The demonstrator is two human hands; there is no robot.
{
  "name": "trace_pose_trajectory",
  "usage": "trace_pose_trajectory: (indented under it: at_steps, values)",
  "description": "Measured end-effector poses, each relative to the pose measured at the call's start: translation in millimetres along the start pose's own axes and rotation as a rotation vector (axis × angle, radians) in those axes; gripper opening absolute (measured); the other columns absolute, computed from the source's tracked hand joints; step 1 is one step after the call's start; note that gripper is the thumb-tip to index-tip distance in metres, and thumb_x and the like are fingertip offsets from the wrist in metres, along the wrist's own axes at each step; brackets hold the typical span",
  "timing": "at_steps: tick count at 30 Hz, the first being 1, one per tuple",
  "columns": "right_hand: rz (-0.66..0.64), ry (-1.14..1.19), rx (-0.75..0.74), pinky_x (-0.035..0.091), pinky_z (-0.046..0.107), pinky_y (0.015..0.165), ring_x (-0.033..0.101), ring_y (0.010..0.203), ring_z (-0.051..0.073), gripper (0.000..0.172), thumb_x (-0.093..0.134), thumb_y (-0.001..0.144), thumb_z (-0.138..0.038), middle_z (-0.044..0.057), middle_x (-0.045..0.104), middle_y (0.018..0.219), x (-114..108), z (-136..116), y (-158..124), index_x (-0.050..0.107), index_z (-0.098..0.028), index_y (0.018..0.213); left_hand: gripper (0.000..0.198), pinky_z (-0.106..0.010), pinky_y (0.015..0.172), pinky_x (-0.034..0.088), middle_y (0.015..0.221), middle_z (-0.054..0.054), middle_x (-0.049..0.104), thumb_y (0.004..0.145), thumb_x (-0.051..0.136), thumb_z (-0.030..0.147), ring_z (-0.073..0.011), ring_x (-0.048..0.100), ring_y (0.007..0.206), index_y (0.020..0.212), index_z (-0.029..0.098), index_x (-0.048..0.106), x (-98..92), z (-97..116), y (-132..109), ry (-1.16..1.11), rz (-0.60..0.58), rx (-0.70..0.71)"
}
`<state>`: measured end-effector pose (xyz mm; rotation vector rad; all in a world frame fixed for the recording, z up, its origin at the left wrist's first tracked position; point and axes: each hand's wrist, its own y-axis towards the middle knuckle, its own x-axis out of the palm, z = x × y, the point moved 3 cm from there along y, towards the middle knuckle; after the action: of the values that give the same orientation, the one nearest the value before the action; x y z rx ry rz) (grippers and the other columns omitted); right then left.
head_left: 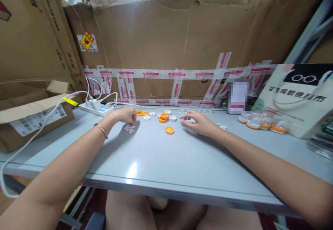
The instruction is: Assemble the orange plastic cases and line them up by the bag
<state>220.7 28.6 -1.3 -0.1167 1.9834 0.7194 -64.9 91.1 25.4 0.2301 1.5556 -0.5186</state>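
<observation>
My left hand [126,115] is closed at the left of the loose parts, its fingers curled downward; whatever they may grip is hidden. Just below it lies a cluster of small, pale, flat round pieces [129,129]. My right hand [196,122] has its thumb and fingers apart, curved over a few small white parts [191,120] on the table. Between the hands, a single round orange cap-like piece [169,130] lies flat with a small clear bit at its middle. Behind it sit stacked orange round pieces [163,118] and several white rings [172,118].
Clear domed pieces [199,108] line the table's back. At right are orange-and-white pieces with clear tops [265,122], a phone [238,97] and a paper bag [299,98]. A power strip [97,108] and an open carton [36,115] stand left; tall cardboard [156,39] walls the back.
</observation>
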Motion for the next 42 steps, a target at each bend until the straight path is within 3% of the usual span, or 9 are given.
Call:
trace_pose_trajectory:
  at_steps: [3, 7, 11, 14, 20, 31, 34, 38, 42]
  values:
    - [-0.021, 0.056, 0.014, 0.044, 0.03, 0.074, 0.056, 0.081, 0.017, 0.026, 0.051, 0.077, -0.033, 0.008, 0.06, 0.089, 3, -5, -1, 0.065, -0.017, 0.092, 0.015, -0.018, 0.056, 0.038, 0.074, -0.001, 0.065, 0.064, 0.053, 0.019, -0.0117, 0.056, 0.066, 0.075, 0.016, 0.062, -5.4, 12, -4, -0.049, 0.086, 0.076]
    - [-0.091, 0.171, 0.01, 0.044, 0.027, 0.068, 0.057, 0.079, 0.016, 0.03, 0.055, 0.074, -0.039, 0.006, 0.061, 0.089, 14, -17, -3, 0.064, -0.019, 0.095, 0.013, -0.018, 0.061, 0.04, 0.076, -0.002, 0.064, 0.073, 0.05, 0.023, -0.0107, 0.056, 0.068, 0.076, 0.014, 0.06, -7.4, 58, -13, -0.216, 0.284, 0.367]
    - [-0.125, 0.207, -0.047, 0.043, 0.025, 0.066, 0.055, 0.072, 0.013, 0.031, 0.059, 0.071, -0.039, 0.004, 0.059, 0.083, 27, -29, -5, 0.064, -0.021, 0.097, 0.012, -0.021, 0.063, 0.04, 0.076, -0.003, 0.063, 0.076, 0.049, 0.019, -0.0108, 0.055, 0.067, 0.075, 0.015, 0.059, 5.6, 99, -17, -0.205, 0.412, 0.563]
    - [-0.108, 0.204, -0.053, 0.042, 0.025, 0.066, 0.054, 0.071, 0.013, 0.026, 0.058, 0.072, -0.036, 0.003, 0.057, 0.079, 32, -30, -5, 0.066, -0.022, 0.093, 0.011, -0.022, 0.065, 0.04, 0.078, -0.002, 0.063, 0.078, 0.049, 0.018, -0.0119, 0.056, 0.071, 0.076, 0.016, 0.059, 18.8, 111, -12, -0.16, 0.482, 0.626]
    - [-0.1, 0.219, -0.041, 0.043, 0.025, 0.066, 0.053, 0.071, 0.013, 0.025, 0.056, 0.074, -0.035, 0.003, 0.056, 0.077, 35, -29, -4, 0.067, -0.02, 0.091, 0.017, -0.024, 0.064, 0.04, 0.081, -0.005, 0.064, 0.08, 0.045, 0.02, -0.0157, 0.058, 0.074, 0.08, 0.017, 0.062, 34.1, 112, -1, 0.026, 0.513, 0.607]
    - [-0.095, 0.242, -0.054, 0.044, 0.027, 0.071, 0.055, 0.074, 0.014, 0.023, 0.058, 0.073, -0.03, 0.004, 0.056, 0.079, 35, -29, -5, 0.067, -0.019, 0.091, 0.022, -0.027, 0.076, 0.042, 0.085, -0.006, 0.066, 0.079, 0.046, 0.016, -0.0163, 0.059, 0.082, 0.087, 0.019, 0.067, 27.8, 113, -10, 0.014, 0.424, 0.697]
    - [-0.096, 0.243, -0.051, 0.044, 0.027, 0.07, 0.054, 0.073, 0.014, 0.024, 0.057, 0.074, -0.031, 0.004, 0.056, 0.079, 35, -30, -6, 0.067, -0.02, 0.092, 0.023, -0.026, 0.079, 0.043, 0.09, -0.006, 0.067, 0.081, 0.046, 0.017, -0.0155, 0.059, 0.087, 0.091, 0.018, 0.066, 21.4, 108, -10, -0.125, 0.409, 0.721]
    - [-0.107, 0.243, -0.026, 0.044, 0.027, 0.07, 0.054, 0.075, 0.014, 0.025, 0.057, 0.074, -0.034, 0.004, 0.058, 0.083, 34, -31, -6, 0.067, -0.021, 0.094, 0.022, -0.022, 0.073, 0.044, 0.091, -0.007, 0.067, 0.082, 0.046, 0.023, -0.0133, 0.06, 0.082, 0.091, 0.016, 0.066, 2.6, 92, -13, -0.337, 0.505, 0.634]
    - [-0.114, 0.219, -0.019, 0.044, 0.026, 0.068, 0.054, 0.074, 0.014, 0.024, 0.057, 0.074, -0.033, 0.004, 0.057, 0.081, 33, -32, -7, 0.067, -0.021, 0.092, 0.022, -0.022, 0.071, 0.043, 0.088, -0.007, 0.066, 0.08, 0.047, 0.021, -0.013, 0.059, 0.078, 0.088, 0.014, 0.066, -5.6, 73, -11, -0.229, 0.483, 0.517]
